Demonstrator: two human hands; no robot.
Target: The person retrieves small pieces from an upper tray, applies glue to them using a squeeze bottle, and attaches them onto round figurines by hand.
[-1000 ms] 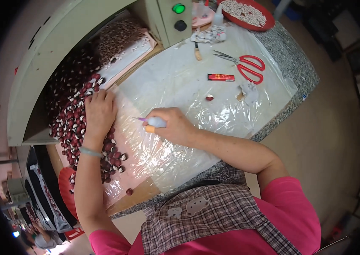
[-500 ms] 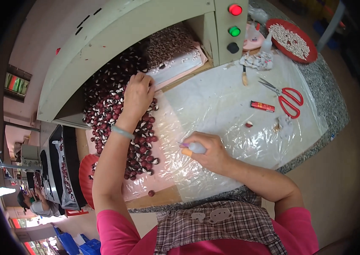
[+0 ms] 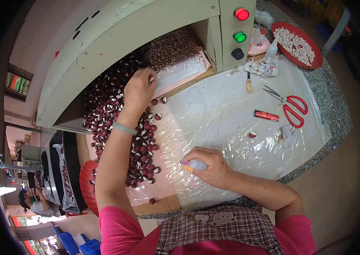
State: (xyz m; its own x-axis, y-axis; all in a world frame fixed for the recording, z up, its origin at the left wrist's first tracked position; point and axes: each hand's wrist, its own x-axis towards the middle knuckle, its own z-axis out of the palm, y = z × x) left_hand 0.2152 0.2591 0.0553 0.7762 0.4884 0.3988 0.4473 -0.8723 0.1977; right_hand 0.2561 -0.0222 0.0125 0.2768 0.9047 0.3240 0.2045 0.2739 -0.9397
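Observation:
My left hand point(image 3: 138, 91) is over the far part of a pile of small round dark-red pieces with white patches point(image 3: 105, 121). Its fingers are pinched together, and whatever is between them is hidden. Just right of these fingertips lies a heap of tiny whitish-brown pieces point(image 3: 173, 49) on a white sheet under the machine hood. My right hand point(image 3: 219, 172) is wrapped round a small translucent squeeze bottle point(image 3: 197, 164), its purple tip pointing left. A bit of orange shows beside the tip, above the plastic-covered table.
A pale metal machine hood point(image 3: 154, 25) arches over the far side. To the right lie red-handled scissors point(image 3: 292, 108), a red lighter-like tube point(image 3: 266, 115), a small knife point(image 3: 249, 83) and crumpled tissue point(image 3: 261, 66). A red tray point(image 3: 318, 59) holds white pieces. Another person point(image 3: 39, 206) is far left.
My left hand has lifted slightly away from the red pile toward the whitish heap. Two red pieces now show right of its wrist. My right hand, still holding the bottle, has shifted little.

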